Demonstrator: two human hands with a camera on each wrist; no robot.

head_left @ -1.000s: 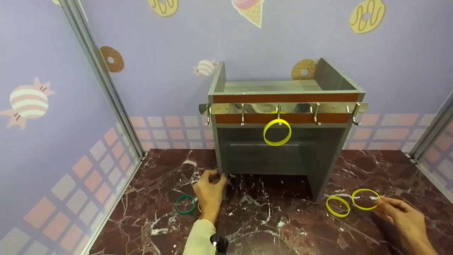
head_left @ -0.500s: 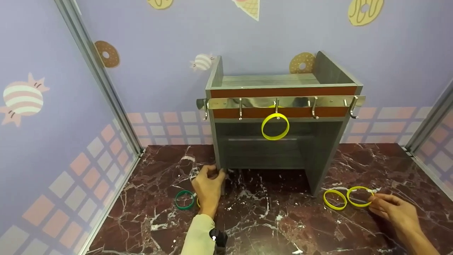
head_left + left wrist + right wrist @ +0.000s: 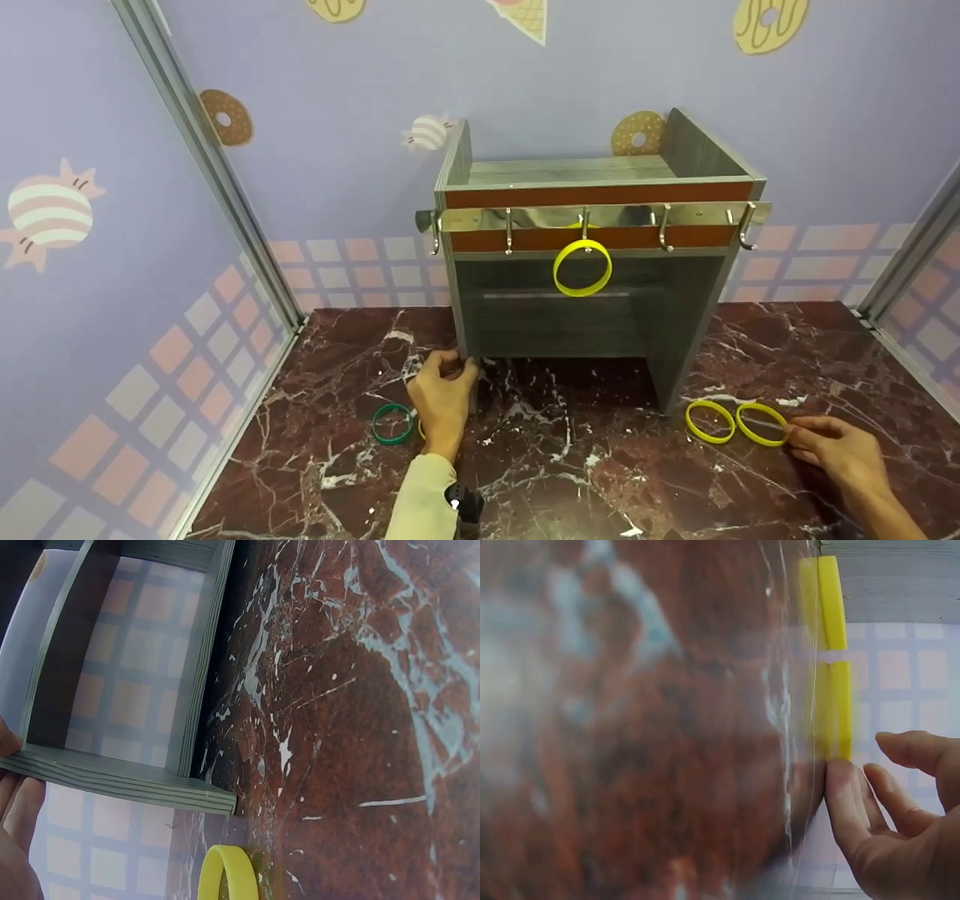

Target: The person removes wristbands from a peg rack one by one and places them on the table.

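Observation:
My left hand (image 3: pixel 442 401) grips the front edge of the left side panel of a small grey shelf unit (image 3: pixel 694 322). In the left wrist view, thumb and fingers lie on opposite faces of the panel (image 3: pixel 127 784). My right hand (image 3: pixel 847 454) rests by a yellow wristband (image 3: pixel 766 444) lying on the tabletop. In the right wrist view, fingertips touch the end of this wristband (image 3: pixel 842 712), while the thumb stands apart. A second yellow wristband (image 3: pixel 710 440) lies just left of it. Another yellow wristband (image 3: pixel 582 294) hangs from the middle hook of the shelf's metal hook rail (image 3: pixel 551 217).
A green wristband (image 3: pixel 391 442) lies left of my left hand, beside a yellow band mostly hidden by that wrist. Several other hooks line the rail. The dark red marbled tabletop (image 3: pixel 570 495) is bounded by patterned walls (image 3: pixel 360 172) at the back and sides.
My right hand has moved slightly left and let go of the yellow wristband, which now lies flat beside the other one. The left hand keeps its grip. The head view has tilted down slightly.

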